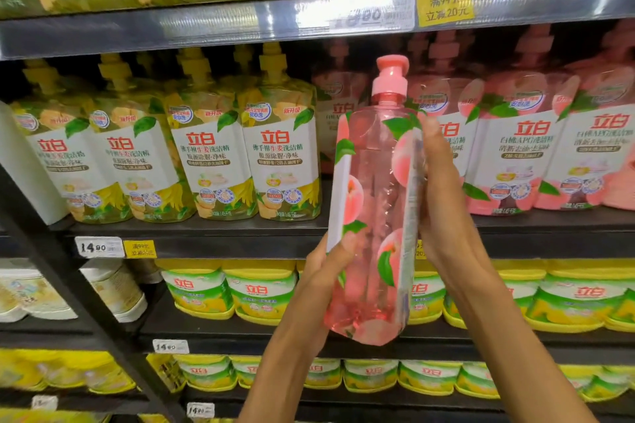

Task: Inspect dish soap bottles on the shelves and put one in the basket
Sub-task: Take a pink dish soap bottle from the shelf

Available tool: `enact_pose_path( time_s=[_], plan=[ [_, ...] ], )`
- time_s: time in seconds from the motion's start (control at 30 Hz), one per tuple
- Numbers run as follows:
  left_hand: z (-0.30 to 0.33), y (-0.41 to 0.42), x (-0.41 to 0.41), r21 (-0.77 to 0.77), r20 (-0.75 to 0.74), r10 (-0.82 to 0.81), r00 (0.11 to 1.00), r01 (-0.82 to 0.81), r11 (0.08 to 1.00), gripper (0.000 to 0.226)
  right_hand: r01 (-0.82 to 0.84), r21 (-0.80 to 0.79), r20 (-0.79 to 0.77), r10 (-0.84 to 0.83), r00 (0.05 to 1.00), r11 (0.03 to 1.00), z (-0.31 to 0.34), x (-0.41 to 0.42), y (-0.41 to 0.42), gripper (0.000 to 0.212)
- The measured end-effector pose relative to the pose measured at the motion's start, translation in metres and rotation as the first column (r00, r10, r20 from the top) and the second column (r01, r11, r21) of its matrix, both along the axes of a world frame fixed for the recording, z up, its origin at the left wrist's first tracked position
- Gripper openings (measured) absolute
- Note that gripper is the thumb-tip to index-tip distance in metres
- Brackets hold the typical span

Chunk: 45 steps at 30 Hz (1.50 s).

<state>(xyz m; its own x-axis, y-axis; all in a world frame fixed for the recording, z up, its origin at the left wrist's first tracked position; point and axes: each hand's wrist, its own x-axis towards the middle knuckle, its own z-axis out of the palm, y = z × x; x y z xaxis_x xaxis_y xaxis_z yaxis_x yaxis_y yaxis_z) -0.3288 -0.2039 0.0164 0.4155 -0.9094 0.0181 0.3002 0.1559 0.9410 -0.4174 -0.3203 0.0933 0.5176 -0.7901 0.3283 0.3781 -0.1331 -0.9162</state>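
Pink bottle point(372, 209) stands upright in front of the shelves point(240, 233), where we clamp it between our left hand point(326, 271) low down and right hand point(443, 196) higher up.

The pink bottle point(372, 203) is clear, glossy plastic, its printed label wrap smooth and shiny; its pump cap point(391, 77) is opaque plastic with a softer sheen. Left of that bottle, the yellow bottles point(247, 154) show the same glossy film (glare blurs some). Above it, the shelf edge point(103, 34) looks like dark matt metal behind a reflective clear strip.
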Motion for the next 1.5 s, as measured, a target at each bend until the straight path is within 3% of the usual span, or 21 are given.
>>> enact_pose_path(
  time_s=[0.1,0.2,0.27,0.37,0.53,0.67,0.73,0.83,0.97,1.03,1.13,1.37,1.5],
  plan=[
    [0.002,0.000,-0.003,-0.098,-0.124,-0.101,0.987,0.089,0.991,0.070,-0.011,-0.009,0.024,0.011,1.000,1.000,0.001,-0.008,-0.010,0.063],
    [0.003,0.000,-0.005,-0.178,-0.191,-0.163,0.968,0.129,0.976,0.061,-0.172,0.110,0.102,0.161,0.982,0.979,-0.004,-0.010,-0.010,0.070],
    [0.002,0.000,-0.007,-0.187,-0.168,-0.168,0.971,0.136,0.973,0.059,-0.256,0.152,0.097,0.244,0.965,0.955,-0.008,-0.009,-0.009,0.067],
    [0.000,0.002,-0.005,-0.101,-0.093,-0.068,0.993,0.059,0.993,0.053,-0.255,0.210,0.108,0.237,0.965,0.944,-0.011,-0.010,-0.009,0.089],
    [0.008,0.006,0.009,-0.029,0.070,-0.026,0.997,0.028,0.999,0.048,-0.146,0.126,0.084,0.136,0.987,0.981,-0.015,-0.007,-0.005,0.070],
    [0.014,0.008,0.008,-0.010,0.265,-0.033,0.964,0.037,0.999,0.070,-0.125,0.117,0.033,0.122,0.992,0.985,-0.017,-0.004,-0.001,0.078],
    [0.010,0.007,0.006,-0.038,0.341,0.003,0.940,0.010,0.999,0.070,-0.146,0.108,0.042,0.142,0.989,0.983,-0.019,-0.007,-0.001,0.085],
    [-0.001,0.006,-0.001,-0.120,0.335,0.090,0.938,-0.052,0.991,0.068,-0.149,-0.059,-0.054,0.146,0.988,0.987,-0.020,-0.012,-0.005,0.084],
    [-0.003,0.005,0.004,-0.234,0.396,0.163,0.904,-0.073,0.970,0.077,-0.292,-0.223,-0.124,0.270,0.955,0.930,-0.020,-0.025,-0.015,0.116],
    [0.001,0.005,0.012,-0.249,0.461,0.195,0.866,-0.085,0.965,0.079,-0.354,-0.201,-0.089,0.343,0.935,0.913,-0.021,-0.029,-0.015,0.108],
    [0.001,0.006,0.020,-0.251,0.511,0.201,0.835,-0.078,0.965,0.087,-0.400,-0.242,-0.013,0.409,0.912,0.884,-0.030,-0.032,-0.014,0.071],
    [-0.019,0.004,0.022,-0.223,0.482,0.194,0.855,-0.094,0.970,0.083,-0.256,-0.382,-0.066,0.250,0.966,0.888,-0.040,-0.038,-0.010,0.094],
    [-0.020,0.006,0.024,-0.241,0.466,0.212,0.859,-0.108,0.965,0.094,-0.268,-0.376,-0.068,0.262,0.963,0.887,-0.041,-0.040,-0.004,0.096]
  ],
)
